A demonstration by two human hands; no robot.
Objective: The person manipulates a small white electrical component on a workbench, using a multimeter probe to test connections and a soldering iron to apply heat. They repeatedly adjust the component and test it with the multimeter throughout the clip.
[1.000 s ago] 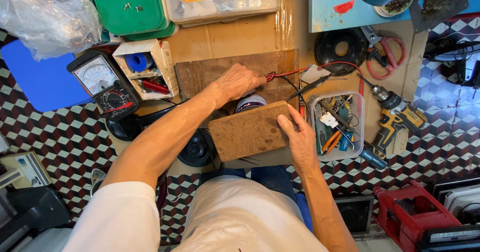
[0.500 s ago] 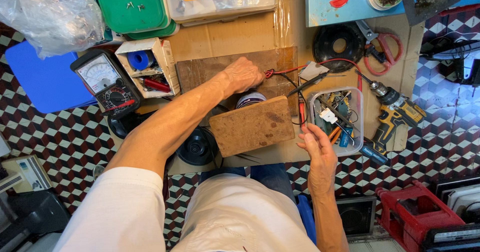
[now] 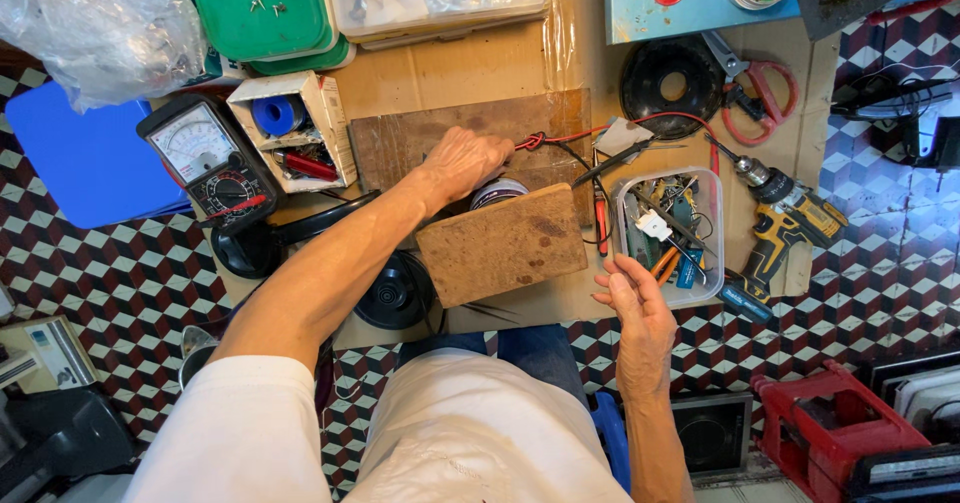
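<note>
The left hand (image 3: 462, 163) curls closed over a small round coil (image 3: 497, 193), its fingers toward the knotted red and black wires (image 3: 533, 142). The coil sits just behind a wooden block (image 3: 500, 244), whose long axis runs left to right. The right hand (image 3: 632, 300) hovers loosely open and empty at the block's right end, nearest a clear parts tub (image 3: 672, 231).

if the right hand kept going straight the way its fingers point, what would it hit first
Most likely the clear plastic tool tray: the right hand hangs open just short of its near edge, fingers aimed at it. Height above it is unclear.
</note>
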